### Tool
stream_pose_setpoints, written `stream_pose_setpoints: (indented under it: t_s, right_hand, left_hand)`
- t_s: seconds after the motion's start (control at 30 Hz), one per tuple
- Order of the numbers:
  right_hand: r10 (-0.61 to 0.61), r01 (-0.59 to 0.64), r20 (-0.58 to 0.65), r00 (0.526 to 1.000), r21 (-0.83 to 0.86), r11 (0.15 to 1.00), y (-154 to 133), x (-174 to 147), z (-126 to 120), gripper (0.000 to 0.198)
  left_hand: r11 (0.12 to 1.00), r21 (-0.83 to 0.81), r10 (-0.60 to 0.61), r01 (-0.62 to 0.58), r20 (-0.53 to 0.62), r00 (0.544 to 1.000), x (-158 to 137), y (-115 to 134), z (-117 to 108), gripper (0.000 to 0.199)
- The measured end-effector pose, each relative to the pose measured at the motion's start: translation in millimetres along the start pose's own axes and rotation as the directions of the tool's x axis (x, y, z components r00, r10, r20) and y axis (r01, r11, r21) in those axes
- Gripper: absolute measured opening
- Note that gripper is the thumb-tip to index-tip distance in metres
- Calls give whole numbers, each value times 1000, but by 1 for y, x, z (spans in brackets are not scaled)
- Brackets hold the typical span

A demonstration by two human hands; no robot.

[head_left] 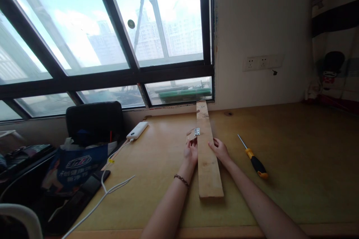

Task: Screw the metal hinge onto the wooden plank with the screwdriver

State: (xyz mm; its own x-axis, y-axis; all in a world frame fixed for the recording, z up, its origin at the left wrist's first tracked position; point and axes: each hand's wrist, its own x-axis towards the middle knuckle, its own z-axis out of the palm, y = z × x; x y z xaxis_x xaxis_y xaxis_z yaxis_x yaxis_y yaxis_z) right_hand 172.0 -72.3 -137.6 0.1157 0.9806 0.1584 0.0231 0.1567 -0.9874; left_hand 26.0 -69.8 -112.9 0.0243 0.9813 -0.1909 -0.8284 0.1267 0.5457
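Observation:
A long wooden board [209, 164] lies lengthwise on the table, its far end by the window frame. At its left edge a small metal hinge [197, 132] spans the board and a small wooden piece [191, 135]. My left hand [191, 151], with a beaded bracelet on the wrist, is closed on the small wooden piece from below; part of its fingers is hidden. Against the board's right edge, my right hand [220, 150] grips with thumb and fingers. To the right of that hand lies a screwdriver [255, 162] with a yellow and black handle.
A white power bank [137, 130] with a white cable [105, 192] lies at the table's left edge. Beyond that edge are a black chair [94, 119] and a blue bag [75, 168]. Wall sockets [263, 62] sit above the table [303, 179], right of the window.

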Motion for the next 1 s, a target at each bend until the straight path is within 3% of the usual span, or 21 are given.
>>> stream_pose_setpoints:
  t_s: [0.33,0.53,0.8,1.0]
  right_hand:
    - [32,-32,-2,999,-32,999,0,-1,-2,52]
    - [44,-44,18,999,0,999,1,-1,-2,53]
    - [47,-47,16,999,15,999,-1,-3,-3,51]
    - [28,-29,28,999,22,999,3,-1,-3,51]
  left_hand:
    - [981,156,121,-113,-47,992,1,1,4,25]
    - [976,196,107,-94,-52,993,-5,4,10,26]
    - [989,136,65,-61,-21,998,-1,2,6,32]
    - [994,-78,84,-83,7,996,7,-3,-1,27]
